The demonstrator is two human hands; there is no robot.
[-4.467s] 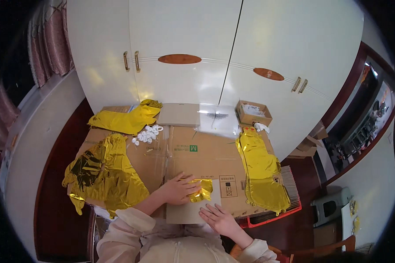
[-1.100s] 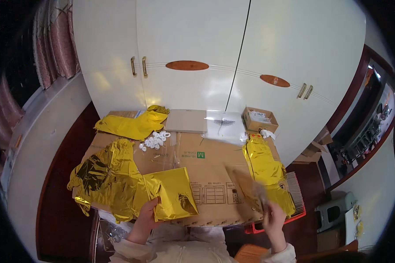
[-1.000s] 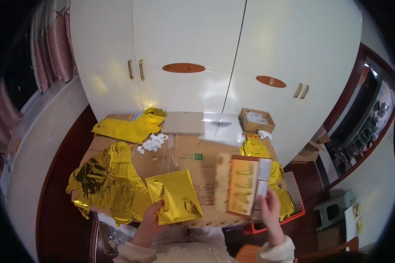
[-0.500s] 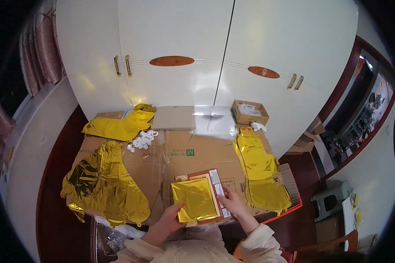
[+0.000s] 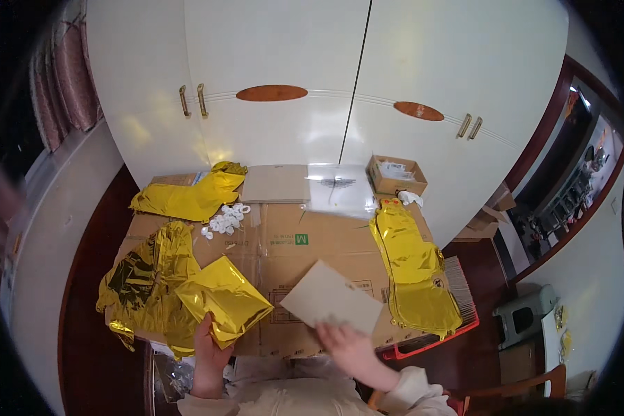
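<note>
My left hand is closed on the near edge of a folded gold foil balloon, its thumb on top. The foil packet is held over a loosely spread gold foil balloon on the left. My right hand, slightly blurred, grips the near edge of a flat beige card, fingers on its upper face. The card is turned at an angle, its plain side up. Its right corner comes close to a long flat gold foil balloon on the right.
A brown cardboard sheet covers the table. White plastic rings lie by another gold balloon at the back left. At the back stand a small cardboard box and a clear plastic sheet. A red crate holds upright cards.
The foil packet and the card, earlier stacked together, are now apart. My left hand moved left with the foil. In my right hand the card has turned over from its printed side.
</note>
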